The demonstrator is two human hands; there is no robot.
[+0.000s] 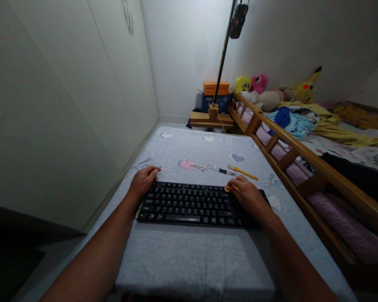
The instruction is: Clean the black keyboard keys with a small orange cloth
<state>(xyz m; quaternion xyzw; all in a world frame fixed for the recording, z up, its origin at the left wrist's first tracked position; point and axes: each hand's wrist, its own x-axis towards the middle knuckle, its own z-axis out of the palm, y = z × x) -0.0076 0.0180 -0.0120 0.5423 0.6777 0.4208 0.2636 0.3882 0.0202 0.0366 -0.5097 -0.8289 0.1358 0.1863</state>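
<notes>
Now the keyboard lay side to side on the pale cloth, the right hand pinching a small orange thing over its right part, the left hand curled at its far left corner, grip hard to tell.

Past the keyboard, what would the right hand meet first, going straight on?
The right hand would probably meet the black-gripped tool lying beyond the keyboard, though its height is unclear.
</notes>
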